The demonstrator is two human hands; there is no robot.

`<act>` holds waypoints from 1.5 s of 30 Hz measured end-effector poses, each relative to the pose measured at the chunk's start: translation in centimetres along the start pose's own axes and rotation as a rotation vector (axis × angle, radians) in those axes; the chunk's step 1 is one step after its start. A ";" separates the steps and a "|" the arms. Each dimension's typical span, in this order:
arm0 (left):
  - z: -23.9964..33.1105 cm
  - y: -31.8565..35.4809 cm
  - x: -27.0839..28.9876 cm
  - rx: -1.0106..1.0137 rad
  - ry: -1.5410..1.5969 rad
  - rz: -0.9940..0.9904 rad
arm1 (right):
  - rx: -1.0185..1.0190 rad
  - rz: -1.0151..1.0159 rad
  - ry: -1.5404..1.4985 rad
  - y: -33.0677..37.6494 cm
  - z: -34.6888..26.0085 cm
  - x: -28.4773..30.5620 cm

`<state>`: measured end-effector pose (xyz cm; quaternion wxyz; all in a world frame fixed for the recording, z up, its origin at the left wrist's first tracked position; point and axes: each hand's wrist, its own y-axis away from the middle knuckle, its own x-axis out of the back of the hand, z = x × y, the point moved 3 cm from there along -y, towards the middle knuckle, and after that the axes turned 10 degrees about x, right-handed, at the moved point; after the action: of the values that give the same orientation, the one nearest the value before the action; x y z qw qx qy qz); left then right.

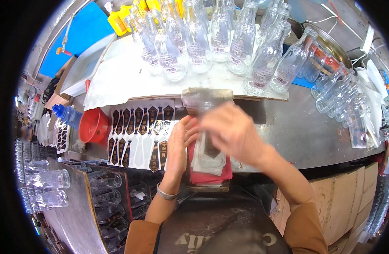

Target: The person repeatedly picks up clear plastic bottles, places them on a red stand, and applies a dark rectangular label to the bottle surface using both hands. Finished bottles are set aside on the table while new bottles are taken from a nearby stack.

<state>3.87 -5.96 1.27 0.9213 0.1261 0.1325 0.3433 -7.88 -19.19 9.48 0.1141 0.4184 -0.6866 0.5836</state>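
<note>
A clear glass bottle lies in front of me on a padded stand, its base toward me and a dark label on its upper side. My left hand is at the bottle's left side, fingers bent against the glass. Over the bottle's upper part is my right hand, smeared by motion; its fingers and anything in them cannot be made out. Red cloth and white cloth lie under the bottle, and a beige cloth roll is beyond it. Left of my hands, a sheet of dark tie-shaped labels has several blank spots.
Several upright glass bottles stand on the white board beyond. A red tub and a blue-capped bottle are at the left. More bottles lie at the right and lower left. Cardboard boxes stand at the lower right.
</note>
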 end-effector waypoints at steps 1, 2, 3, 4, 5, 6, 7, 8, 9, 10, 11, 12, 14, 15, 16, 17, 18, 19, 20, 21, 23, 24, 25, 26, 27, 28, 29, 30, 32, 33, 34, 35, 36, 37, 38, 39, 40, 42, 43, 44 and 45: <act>-0.3 0.3 0.9 -0.011 -0.010 0.015 | 0.016 -0.080 -0.055 1.1 -1.9 -0.1; -0.6 0.6 1.7 -0.021 -0.019 0.035 | -0.002 -0.163 -0.187 2.0 -3.7 -0.3; -0.8 0.8 2.0 -0.026 -0.031 0.044 | -0.048 -0.197 -0.267 2.4 -5.0 -0.2; -0.8 0.7 2.1 -0.051 -0.053 0.044 | -0.095 -0.231 -0.346 2.6 -5.8 -0.3; -0.8 0.6 1.8 -0.058 -0.067 0.046 | -0.101 -0.232 -0.237 2.3 -5.0 -0.5; -0.4 0.6 1.2 -0.070 -0.088 0.043 | -0.107 -0.225 -0.124 1.5 -3.3 -0.6; 0.1 0.8 0.4 -0.074 -0.107 0.049 | -0.123 -0.052 -0.026 0.5 -0.9 -0.3; -0.1 0.7 0.2 -0.092 -0.125 0.036 | -0.165 0.102 0.052 -0.1 1.2 -0.3; -0.2 0.6 0.2 -0.089 -0.129 0.040 | -0.158 0.121 0.085 -0.6 1.9 0.1; -0.2 0.5 0.2 -0.087 -0.133 0.044 | -0.151 0.139 0.118 -0.8 2.2 0.5; -0.4 0.6 0.7 -0.078 -0.145 0.067 | -0.105 0.038 0.060 -0.1 0.7 0.1; -0.9 0.8 1.5 -0.066 -0.155 0.083 | -0.065 -0.066 0.007 1.3 -1.6 -0.4; -1.4 0.9 2.8 -0.061 -0.167 0.099 | 0.033 -0.175 -0.315 3.6 -4.9 -0.6; -1.6 0.8 2.7 -0.080 -0.175 0.093 | -0.048 -0.180 -0.345 3.7 -4.9 -0.1; -1.3 0.6 2.5 -0.103 -0.189 0.081 | -0.130 -0.177 -0.369 3.4 -4.8 0.5; -1.0 0.9 1.7 -0.113 -0.200 0.076 | -0.112 -0.037 -0.228 2.9 -3.3 0.8; -0.8 1.1 1.2 -0.136 -0.201 0.066 | -0.080 0.118 -0.245 2.1 -1.0 1.4; -1.0 0.9 0.7 -0.158 -0.198 0.048 | -0.104 0.143 -0.258 3.0 0.2 1.1; -0.9 0.7 0.3 -0.181 -0.194 0.030 | -0.126 0.169 -0.272 4.1 1.2 0.9; -0.9 1.0 0.5 -0.187 -0.209 0.030 | -0.117 0.109 -0.332 5.3 0.4 0.4; -0.9 1.8 1.0 -0.186 -0.278 0.042 | -0.139 0.035 -0.452 7.8 -3.4 0.3; -0.9 2.1 1.1 -0.187 -0.316 0.043 | -0.205 0.009 -0.580 8.4 -4.6 0.4; -1.1 2.4 0.9 -0.188 -0.271 0.018 | -0.267 -0.017 -0.598 8.7 -4.4 0.5; -1.4 2.7 0.6 -0.209 -0.286 0.021 | -0.329 -0.044 -0.616 8.8 -4.2 0.6; -1.5 3.1 0.0 -0.238 -0.304 0.024 | -0.389 -0.010 -0.516 7.7 -3.5 0.9; -1.5 3.3 -0.6 -0.272 -0.321 0.029 | -0.444 0.023 -0.414 6.2 -1.9 1.1; -1.4 3.2 -1.3 -0.284 -0.350 0.004 | -0.320 0.166 -0.250 5.5 1.0 0.6; -1.7 3.1 -1.4 -0.297 -0.380 0.010 | -0.426 0.187 -0.244 4.8 3.2 0.4; -1.6 3.4 -1.5 -0.310 -0.440 -0.007 | -0.516 0.272 -0.226 3.5 5.6 0.8; -1.8 3.7 -1.1 -0.313 -0.482 -0.008 | -0.457 0.199 -0.255 2.8 4.6 1.2; -2.0 3.7 -1.0 -0.313 -0.472 -0.012 | -0.399 0.126 -0.283 2.2 3.6 1.5; -2.1 3.6 -0.8 -0.312 -0.462 -0.016 | -0.326 0.037 -0.246 1.7 3.4 0.9; -2.2 3.9 -0.8 -0.309 -0.455 -0.024 | -0.275 0.082 -0.141 1.2 3.6 1.1; -2.1 4.1 -0.7 -0.305 -0.469 -0.018 | -0.220 0.126 -0.037 0.5 4.3 1.3; -1.9 4.3 -0.6 -0.301 -0.484 -0.013 | -0.164 0.170 0.068 0.0 4.5 1.3; -1.8 4.5 -0.4 -0.297 -0.493 -0.001 | -0.100 0.187 0.097 -0.9 3.6 1.5; -1.8 4.6 -0.2 -0.294 -0.526 -0.027 | -0.046 0.072 0.064 -0.7 2.5 0.8; -1.9 5.0 0.7 -0.294 -0.589 -0.082 | 0.061 -0.160 0.006 0.7 -1.0 -0.7; -2.1 5.5 1.0 -0.306 -0.602 -0.077 | 0.082 -0.241 -0.135 1.0 -3.0 -0.5; -2.0 5.5 0.9 -0.340 -0.617 -0.098 | 0.101 -0.322 -0.275 0.9 -4.4 -0.2; -2.0 5.8 0.7 -0.366 -0.639 -0.122 | 0.043 -0.341 -0.359 1.2 -4.2 -0.3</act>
<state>0.23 -0.95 1.13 0.9422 0.0520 -0.2180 0.2489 -9.94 -15.32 9.65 0.0783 0.6273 -0.6028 0.4868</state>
